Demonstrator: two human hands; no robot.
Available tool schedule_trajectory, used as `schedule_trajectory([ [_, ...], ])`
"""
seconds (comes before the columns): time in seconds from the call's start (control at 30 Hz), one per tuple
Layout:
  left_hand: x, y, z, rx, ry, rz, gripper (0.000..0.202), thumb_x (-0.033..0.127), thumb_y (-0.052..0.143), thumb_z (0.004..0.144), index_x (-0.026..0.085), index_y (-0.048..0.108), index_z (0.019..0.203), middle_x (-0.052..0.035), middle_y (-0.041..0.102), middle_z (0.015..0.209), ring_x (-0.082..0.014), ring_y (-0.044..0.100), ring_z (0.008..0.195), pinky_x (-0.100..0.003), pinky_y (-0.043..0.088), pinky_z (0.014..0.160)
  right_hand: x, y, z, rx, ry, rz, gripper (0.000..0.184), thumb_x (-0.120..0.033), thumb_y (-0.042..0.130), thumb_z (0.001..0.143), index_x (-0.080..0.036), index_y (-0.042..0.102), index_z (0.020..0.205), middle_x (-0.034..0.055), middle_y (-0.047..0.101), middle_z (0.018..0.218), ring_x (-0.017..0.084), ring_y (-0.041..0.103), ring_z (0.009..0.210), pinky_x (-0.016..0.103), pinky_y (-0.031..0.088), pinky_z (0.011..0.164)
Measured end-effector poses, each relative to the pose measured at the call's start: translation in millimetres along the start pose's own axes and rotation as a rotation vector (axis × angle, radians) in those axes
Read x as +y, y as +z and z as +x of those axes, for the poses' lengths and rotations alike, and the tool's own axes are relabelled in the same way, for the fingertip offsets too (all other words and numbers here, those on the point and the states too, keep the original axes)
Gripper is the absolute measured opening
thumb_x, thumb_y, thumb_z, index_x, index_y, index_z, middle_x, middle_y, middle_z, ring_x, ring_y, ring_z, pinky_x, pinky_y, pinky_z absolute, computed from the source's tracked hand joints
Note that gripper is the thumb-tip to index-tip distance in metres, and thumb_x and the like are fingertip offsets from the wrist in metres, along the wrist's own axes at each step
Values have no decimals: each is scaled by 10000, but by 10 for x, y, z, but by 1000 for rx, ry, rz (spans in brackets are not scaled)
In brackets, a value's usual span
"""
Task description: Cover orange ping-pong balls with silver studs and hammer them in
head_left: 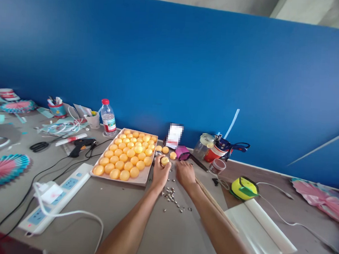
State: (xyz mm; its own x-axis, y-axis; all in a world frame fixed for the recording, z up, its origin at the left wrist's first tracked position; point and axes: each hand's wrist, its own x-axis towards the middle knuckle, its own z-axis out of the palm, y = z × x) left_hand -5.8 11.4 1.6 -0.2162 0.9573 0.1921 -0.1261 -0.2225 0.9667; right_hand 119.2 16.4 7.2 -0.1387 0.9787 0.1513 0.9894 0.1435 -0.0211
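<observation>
An orange ball (164, 161) is sitting in the fingertips of the left hand (161, 171), which is closing around it just above the bench (163, 234), right beside the near corner of the tray (143, 180). The right hand (185, 173) is lying knuckles-up next to it, the two hands nearly touching; whether its fingers are pinching anything, I cannot tell. Small metal studs (171, 196) are lying scattered just below both hands. The tray is holding rows of the same orange balls, and three loose balls (165, 149) are resting behind the hands, near a purple block (182, 152). A power strip (58, 197) is lying well to the left.
</observation>
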Motion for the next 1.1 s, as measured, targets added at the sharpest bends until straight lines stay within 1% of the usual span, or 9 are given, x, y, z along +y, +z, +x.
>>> schedule_trajectory([
  [0.13, 3, 12, -20, -48, 19, -6, 338, 201, 585, 676, 193, 514, 1006, -36, 541, 948, -146, 512, 813, -270, 415, 749, 1, 83, 70, 39, 16, 14, 212, -135, 396, 833, -140, 608, 829, 113, 614, 881, 212, 541, 867, 308, 326, 739],
  [0.27, 23, 20, -45, -60, 18, 20, 357, 191, 580, 682, 199, 525, 1034, -47, 549, 977, -159, 520, 839, -272, 416, 745, 79, 74, 5, 180, 72, 203, 174, -145, 404, 803, -142, 577, 780, 91, 604, 857, 172, 546, 807, 273, 352, 724],
  [0.37, 30, 23, -58, -83, 33, 34, 361, 181, 583, 684, 203, 530, 1041, -52, 549, 1006, -162, 514, 868, -277, 407, 777, 127, 33, -92, 323, 169, 475, 148, -139, 403, 754, -152, 550, 766, 64, 602, 813, 149, 546, 750, 253, 378, 699],
  [0.47, 11, 34, -62, -137, -1, -34, 404, 227, 620, 681, 206, 506, 1068, -46, 553, 974, -154, 512, 836, -281, 412, 766, 130, 1, -171, 368, 239, 828, 84, -190, 444, 727, -180, 527, 728, -3, 563, 639, 129, 514, 579, 240, 384, 588],
  [0.53, -9, 43, -59, -173, -77, -138, 443, 279, 643, 676, 203, 474, 1077, -27, 553, 890, -133, 513, 739, -266, 424, 693, 110, -2, -204, 350, 259, 1103, 56, -239, 486, 727, -191, 508, 706, -40, 505, 538, 110, 459, 475, 228, 357, 502],
  [0.63, -20, 48, -50, -236, -188, -275, 448, 319, 674, 658, 194, 470, 1037, 12, 535, 765, -92, 485, 601, -230, 398, 595, 83, 13, -237, 298, 289, 1482, 128, -306, 552, 729, -187, 518, 694, -58, 469, 471, 89, 409, 420, 219, 324, 452],
  [0.77, 19, 29, -52, -349, -306, -441, 464, 281, 721, 625, 197, 512, 1030, 17, 548, 788, -72, 492, 599, -214, 368, 601, 85, 13, -274, 212, 300, 1831, 205, -352, 656, 669, -170, 601, 747, -11, 583, 608, 94, 476, 490, 238, 372, 500],
  [0.93, 59, 13, -63, -461, -406, -551, 474, 247, 718, 642, 186, 545, 1079, -8, 565, 853, -87, 521, 647, -233, 365, 634, 106, -8, -275, 149, 282, 1977, 226, -294, 701, 629, -184, 611, 805, -3, 615, 681, 102, 509, 546, 245, 397, 546],
  [1.1, 34, 8, -51, -482, -441, -538, 466, 243, 713, 650, 178, 554, 1083, -12, 559, 845, -87, 523, 637, -236, 370, 632, 113, 60, -272, 194, 243, 1877, 180, -323, 665, 678, -180, 563, 720, -27, 537, 591, 86, 445, 511, 227, 349, 519],
])
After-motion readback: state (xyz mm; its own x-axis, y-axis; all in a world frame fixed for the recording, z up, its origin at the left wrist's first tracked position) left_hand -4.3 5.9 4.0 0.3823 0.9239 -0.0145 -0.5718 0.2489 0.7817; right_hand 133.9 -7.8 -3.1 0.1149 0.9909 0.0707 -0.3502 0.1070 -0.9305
